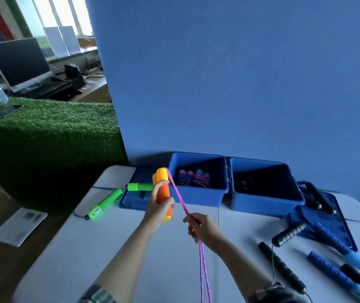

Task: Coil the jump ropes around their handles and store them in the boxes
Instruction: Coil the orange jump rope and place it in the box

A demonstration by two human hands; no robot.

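Note:
My left hand grips two orange foam handles held upright together above the white table. A pink rope runs from their tops down to my right hand, which pinches it; two strands hang on below toward the frame's bottom edge. Behind stand two open blue boxes. The left box holds coiled ropes with pink and blue handle ends. In the right box something dark lies at its bottom.
A green-handled rope lies at the table's left, its second handle on a blue lid. Black and blue handled ropes lie at the right, partly on another lid. A blue wall rises behind.

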